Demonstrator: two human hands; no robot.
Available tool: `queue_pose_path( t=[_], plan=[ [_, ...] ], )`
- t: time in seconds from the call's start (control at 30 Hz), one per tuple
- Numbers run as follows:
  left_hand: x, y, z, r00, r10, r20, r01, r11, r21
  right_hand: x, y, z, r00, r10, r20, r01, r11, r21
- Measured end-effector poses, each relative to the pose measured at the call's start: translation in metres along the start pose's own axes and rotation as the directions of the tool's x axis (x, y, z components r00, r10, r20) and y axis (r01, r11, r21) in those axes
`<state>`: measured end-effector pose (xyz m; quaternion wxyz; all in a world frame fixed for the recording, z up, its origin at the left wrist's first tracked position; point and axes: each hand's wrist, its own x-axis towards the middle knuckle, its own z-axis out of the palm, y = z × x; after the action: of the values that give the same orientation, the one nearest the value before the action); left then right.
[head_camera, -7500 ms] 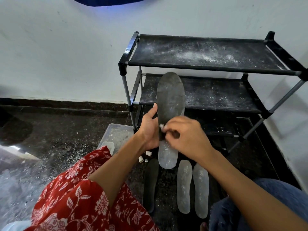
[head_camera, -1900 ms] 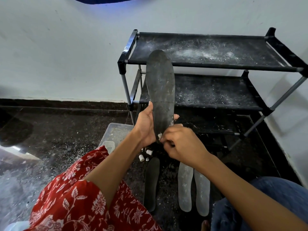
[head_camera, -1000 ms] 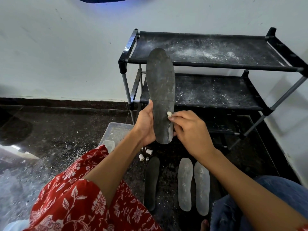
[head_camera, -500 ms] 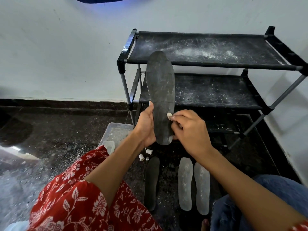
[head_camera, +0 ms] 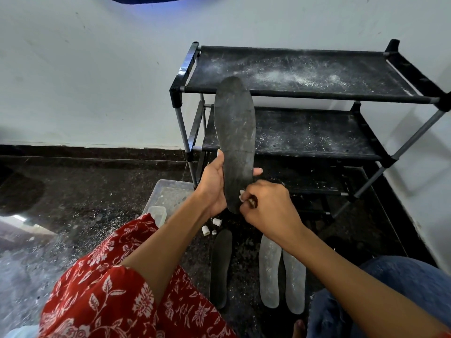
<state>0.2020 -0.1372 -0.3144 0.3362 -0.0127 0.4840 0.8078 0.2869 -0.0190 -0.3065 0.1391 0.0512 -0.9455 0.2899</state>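
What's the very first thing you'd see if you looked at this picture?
The big dark insole stands upright in the middle, gripped by the left hand, while the right hand pinches a small white piece at its lower edge. Behind it is a black shoe rack dusted with white powder. On the floor below lie two pale insoles beside a black insole.

A dusty black rack [head_camera: 317, 95] stands against the wall [head_camera: 97, 81], with a clear tub [head_camera: 168, 191] by its left leg, white stubs [head_camera: 216, 222] near the tub, and a black insole [head_camera: 220, 267] beside two pale insoles [head_camera: 269, 269] on the floor [head_camera: 85, 191].
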Motion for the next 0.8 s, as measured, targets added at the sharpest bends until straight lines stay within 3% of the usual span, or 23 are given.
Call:
queue_pose_path(
  t=[0.13,0.23,0.37,0.53,0.73,0.8],
  plan=[
    [0.001,-0.002,0.003,1.0,-0.013,0.003,0.013,1.0,0.005,0.011,0.003,-0.008,0.974,-0.005,-0.227,0.022,0.997,0.07],
    [0.001,-0.004,0.003,0.999,-0.025,0.022,0.025,1.0,-0.011,0.019,0.005,-0.011,0.951,0.004,-0.308,0.027,0.995,0.098],
    [0.002,-0.005,0.0,1.0,-0.012,0.007,0.012,1.0,0.018,0.011,0.002,-0.003,0.979,-0.027,-0.202,0.043,0.996,0.075],
    [0.002,-0.002,-0.002,1.0,0.021,0.015,-0.021,1.0,0.001,-0.002,-0.001,0.005,0.996,0.084,0.009,-0.084,0.994,0.065],
    [0.003,0.001,-0.004,1.0,0.012,0.013,-0.011,1.0,-0.019,0.006,0.002,-0.004,0.988,0.05,-0.143,-0.04,0.996,0.075],
    [0.003,0.001,-0.005,1.0,0.023,0.005,-0.023,0.999,-0.039,0.005,0.002,-0.004,0.995,0.041,-0.095,-0.034,0.996,0.081]
  ],
)
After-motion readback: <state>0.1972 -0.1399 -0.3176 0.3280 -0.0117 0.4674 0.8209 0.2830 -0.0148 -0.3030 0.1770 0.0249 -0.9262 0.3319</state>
